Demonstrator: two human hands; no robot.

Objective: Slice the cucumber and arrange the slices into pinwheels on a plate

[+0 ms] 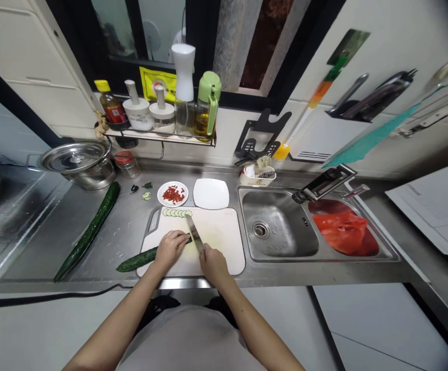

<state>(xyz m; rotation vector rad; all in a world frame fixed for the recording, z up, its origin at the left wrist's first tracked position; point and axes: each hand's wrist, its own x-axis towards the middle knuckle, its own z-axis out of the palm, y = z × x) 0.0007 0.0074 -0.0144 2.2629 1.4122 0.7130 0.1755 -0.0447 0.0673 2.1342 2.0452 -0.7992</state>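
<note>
Left hand point(171, 250) fingers point(180, 237) together, bent over the cut cucumber point(136, 259), pinning it near its right end; right hand point(213, 263) fingers wrapped round the handle of the knife point(195, 232), grip closed. Blade points far and slightly left, right beside the cucumber's end. Cut cucumber lies across the near left part of the white cutting board point(227, 234), its left end sticking out past the board's edge. Row of overlapping cucumber slices point(175, 213) along the board's far edge, left of the middle, by the knife tip. Just beyond the board: round plate point(159, 192) with chopped red pieces point(173, 194) at left, square white plate point(210, 193) to its right. Small cucumber scraps point(145, 196) on the tabletop point(104, 263), left of the round plate. Whole cucumber point(87, 237) slants further left, well apart from the board; lidded steel pot point(88, 175) at far left. Right of the board, double sink point(286, 242), red plastic bag point(342, 232) in its right basin. Shelf point(162, 138) with bottles and jars on the far wall.
</note>
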